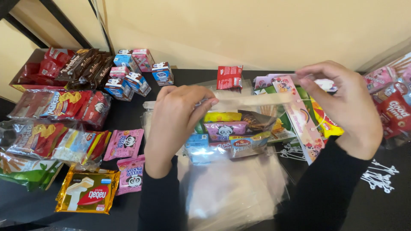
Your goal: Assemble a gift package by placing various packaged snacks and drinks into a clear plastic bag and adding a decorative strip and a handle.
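Both hands are raised above the black worktop (pixel 128 115), the left hand (pixel 173 124) and right hand (pixel 346 107) each with a narrow pinching grip on the top edge of a clear plastic bag (pixel 231 137), pulled taut between them, likely to keep its snack packets from spilling. A stack of empty clear bags (pixel 233 192) lies just below the bag. Pink panda packets (pixel 124 143), small milk cartons (pixel 132 72) and a gold wafer pack (pixel 87 192) crowd its left, and white twist ties (pixel 379 175) lie to its right.
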